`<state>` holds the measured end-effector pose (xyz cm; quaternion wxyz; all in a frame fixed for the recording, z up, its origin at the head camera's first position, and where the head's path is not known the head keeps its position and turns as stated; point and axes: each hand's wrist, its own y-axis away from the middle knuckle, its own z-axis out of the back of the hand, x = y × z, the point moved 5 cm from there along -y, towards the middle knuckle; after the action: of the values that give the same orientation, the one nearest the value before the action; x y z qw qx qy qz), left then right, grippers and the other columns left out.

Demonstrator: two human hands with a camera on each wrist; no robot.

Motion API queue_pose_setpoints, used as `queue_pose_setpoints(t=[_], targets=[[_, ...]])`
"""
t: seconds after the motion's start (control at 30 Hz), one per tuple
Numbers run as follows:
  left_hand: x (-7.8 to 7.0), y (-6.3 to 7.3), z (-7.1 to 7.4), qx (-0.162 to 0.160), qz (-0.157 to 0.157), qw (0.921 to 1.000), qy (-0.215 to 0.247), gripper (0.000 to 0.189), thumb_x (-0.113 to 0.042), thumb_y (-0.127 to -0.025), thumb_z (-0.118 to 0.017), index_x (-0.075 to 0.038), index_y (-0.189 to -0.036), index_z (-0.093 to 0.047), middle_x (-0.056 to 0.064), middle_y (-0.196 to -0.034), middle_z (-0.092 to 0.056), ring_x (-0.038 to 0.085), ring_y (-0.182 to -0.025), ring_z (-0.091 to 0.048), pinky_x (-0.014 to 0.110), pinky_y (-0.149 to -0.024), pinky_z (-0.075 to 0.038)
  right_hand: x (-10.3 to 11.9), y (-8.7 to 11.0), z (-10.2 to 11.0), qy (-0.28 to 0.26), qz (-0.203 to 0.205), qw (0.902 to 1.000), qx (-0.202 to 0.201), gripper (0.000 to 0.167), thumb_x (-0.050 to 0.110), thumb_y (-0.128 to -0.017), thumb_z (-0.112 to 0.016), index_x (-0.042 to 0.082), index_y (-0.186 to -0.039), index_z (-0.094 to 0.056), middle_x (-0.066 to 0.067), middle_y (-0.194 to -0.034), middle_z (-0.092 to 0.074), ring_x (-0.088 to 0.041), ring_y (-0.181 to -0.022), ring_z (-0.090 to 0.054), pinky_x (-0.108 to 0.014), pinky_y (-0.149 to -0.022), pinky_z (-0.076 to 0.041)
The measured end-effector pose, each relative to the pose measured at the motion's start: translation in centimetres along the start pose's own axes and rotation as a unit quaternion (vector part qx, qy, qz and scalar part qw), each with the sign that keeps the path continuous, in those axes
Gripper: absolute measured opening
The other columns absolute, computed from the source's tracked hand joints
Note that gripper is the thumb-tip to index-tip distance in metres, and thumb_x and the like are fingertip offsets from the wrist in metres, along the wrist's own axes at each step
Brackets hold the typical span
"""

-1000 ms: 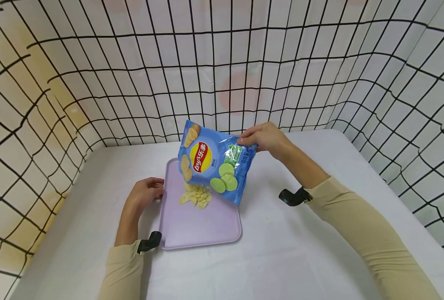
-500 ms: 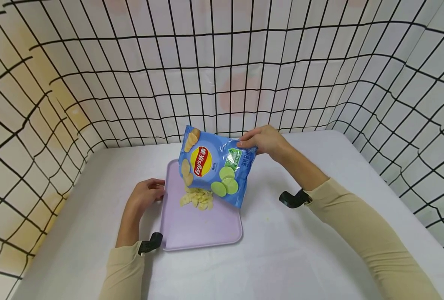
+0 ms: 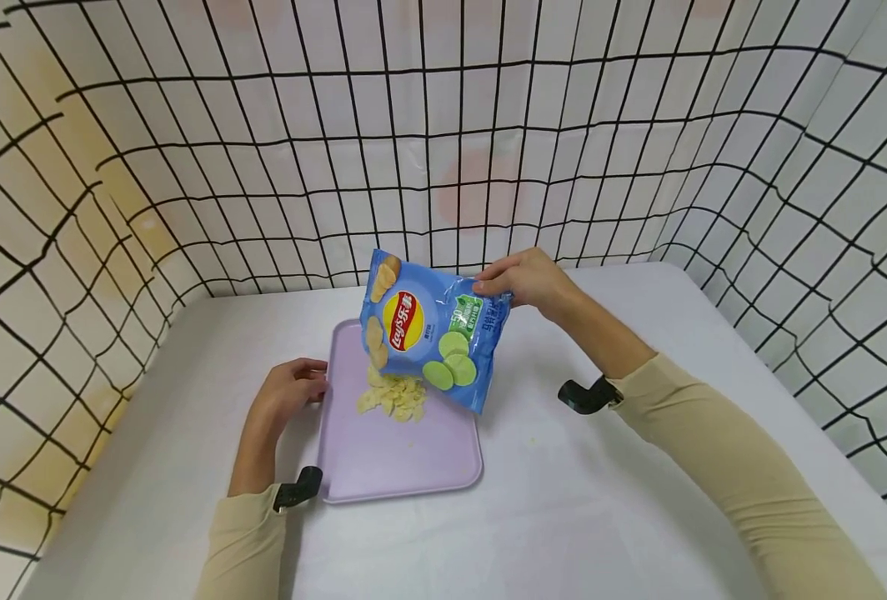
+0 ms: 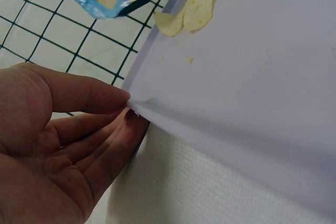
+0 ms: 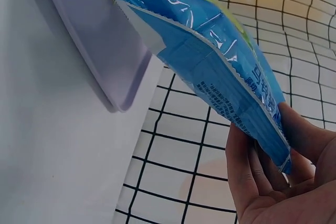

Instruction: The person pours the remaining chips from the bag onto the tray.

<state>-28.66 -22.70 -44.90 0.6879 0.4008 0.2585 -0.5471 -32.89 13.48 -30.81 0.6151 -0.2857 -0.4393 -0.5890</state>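
My right hand point(image 3: 531, 283) pinches the upper right corner of a blue Lay's chip bag point(image 3: 428, 325), which hangs tilted over a pale purple tray point(image 3: 406, 467). The right wrist view shows thumb and fingers on either side of the bag's point(image 5: 210, 66) sealed end. Below the bag's lower left end, a small heap of potato chips point(image 3: 394, 398) lies on the tray, partly hidden by the bag. My left hand point(image 3: 288, 390) is at the tray's left edge. In the left wrist view its thumb and fingertips pinch the tray's rim point(image 4: 157, 116).
A white cloth point(image 3: 563, 500) covers the table. Black wire mesh point(image 3: 458, 133) stands along the back and both sides. Small crumbs point(image 4: 189, 60) lie on the tray near the chips.
The bag has dipped slightly and its left end has shifted a little to the right over the chips. Both hands keep their holds, and the tray stays in place.
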Motion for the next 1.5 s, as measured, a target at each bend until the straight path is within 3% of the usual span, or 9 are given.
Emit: queue_pose_setpoints(t=[0.47, 1.5], targets=[[-0.21, 0.15, 0.05, 0.005, -0.003, 1.0, 0.004, 0.042, -0.015, -0.097, -0.061, -0.005, -0.138, -0.058, 0.015, -0.12, -0.067, 0.021, -0.094, -0.066, 0.029, -0.081, -0.045, -0.11, -0.08, -0.03, 0.007, 0.001, 1.0, -0.001, 0.032, 0.023, -0.093, -0.073, 0.005, -0.119, -0.073, -0.013, -0.119, -0.069, -0.026, -0.101, -0.067, -0.043, -0.097, -0.055], [-0.22, 0.14, 0.01, 0.005, -0.003, 1.0, 0.008, 0.042, -0.013, -0.096, -0.06, -0.003, -0.136, -0.059, 0.016, -0.119, -0.067, 0.019, -0.091, -0.065, 0.028, -0.078, -0.046, -0.25, -0.25, 0.17, -0.012, 0.004, 0.9998, -0.015, 0.032, 0.023, -0.093, -0.074, 0.005, -0.119, -0.073, -0.011, -0.114, -0.072, -0.02, -0.092, -0.068, -0.04, -0.094, -0.056]])
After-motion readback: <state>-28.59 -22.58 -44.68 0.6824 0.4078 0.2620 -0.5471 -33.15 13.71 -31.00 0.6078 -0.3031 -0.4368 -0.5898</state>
